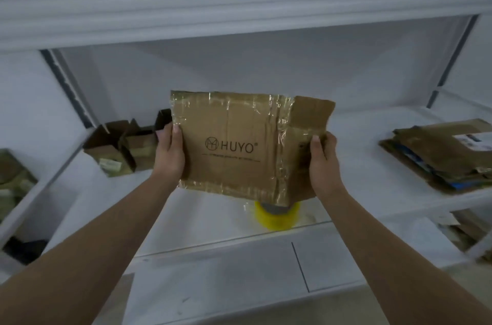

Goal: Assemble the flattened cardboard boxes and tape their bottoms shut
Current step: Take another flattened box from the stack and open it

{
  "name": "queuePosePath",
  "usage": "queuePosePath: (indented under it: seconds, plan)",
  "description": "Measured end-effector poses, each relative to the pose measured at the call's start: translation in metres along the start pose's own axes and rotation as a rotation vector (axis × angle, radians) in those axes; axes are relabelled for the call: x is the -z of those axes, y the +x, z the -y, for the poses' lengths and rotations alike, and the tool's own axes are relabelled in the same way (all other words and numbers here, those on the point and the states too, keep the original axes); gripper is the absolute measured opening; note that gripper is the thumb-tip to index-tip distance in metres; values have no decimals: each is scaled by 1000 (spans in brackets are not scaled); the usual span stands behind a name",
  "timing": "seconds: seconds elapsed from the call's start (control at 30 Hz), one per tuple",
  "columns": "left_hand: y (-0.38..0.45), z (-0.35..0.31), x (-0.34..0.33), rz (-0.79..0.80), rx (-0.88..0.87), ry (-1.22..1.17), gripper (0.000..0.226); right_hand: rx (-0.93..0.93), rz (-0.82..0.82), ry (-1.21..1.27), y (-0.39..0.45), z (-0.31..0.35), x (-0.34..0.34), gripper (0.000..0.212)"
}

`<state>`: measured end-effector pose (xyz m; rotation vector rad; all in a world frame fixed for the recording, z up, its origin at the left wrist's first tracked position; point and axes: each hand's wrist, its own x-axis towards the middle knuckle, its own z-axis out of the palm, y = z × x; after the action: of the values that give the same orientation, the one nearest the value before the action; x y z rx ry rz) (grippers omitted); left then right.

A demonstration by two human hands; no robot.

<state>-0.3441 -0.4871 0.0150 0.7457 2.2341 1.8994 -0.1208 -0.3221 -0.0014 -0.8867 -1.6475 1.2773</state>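
**Holding a flattened box over the white shelf**

Reaching forward from the near edge of the frame, two bare forearms meet at a flattened cardboard box (234,146) printed HUYO, held up above the white shelf (202,220). The left hand (170,154) grips the box's left edge, thumb on the printed face and fingers wrapped behind. The right hand (323,162) pinches the box's right side, thumb pressed on the front beside a bare flap that juts out past the taped panel; its other fingers are hidden behind the cardboard. Glossy clear tape runs along the box's top, bottom and right margins.

Directly under the box's lower right corner, a yellow roll of tape (277,216) stands on the shelf close to its front lip, partly hidden by the cardboard. Bare shelf lies open below and to the left of the box.

Left of the box and a little farther back, small opened cartons (119,149) sit on the shelf, just behind the left hand. Well to the right of the box, a stack of flat cardboard (439,157) lies at the shelf's right end. Above and behind the box, an upper shelf (239,5) spans the whole view.
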Motion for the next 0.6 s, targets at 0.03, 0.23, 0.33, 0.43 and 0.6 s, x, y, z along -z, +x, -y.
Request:
queuePosePath:
  seconds: [0.03, 0.23, 0.33, 0.43, 0.6]
  plan:
    - [9, 7, 18, -12, 5, -4, 42, -14, 20, 37, -2, 3, -26, 34]
    - [45, 58, 104, 49, 26, -30, 25, -90, 96, 178, -15, -10, -140, 32]
    - [44, 78, 122, 115, 139, -164, 20, -223, 38, 232, -20, -19, -163, 31]
    - [40, 91, 128, 154, 268, -328, 30, -359, 11, 350, -24, -24, -173, 38]
    - [43, 103, 136, 158, 402, -413, 53, -357, 91, 370, -36, -32, -165, 37]
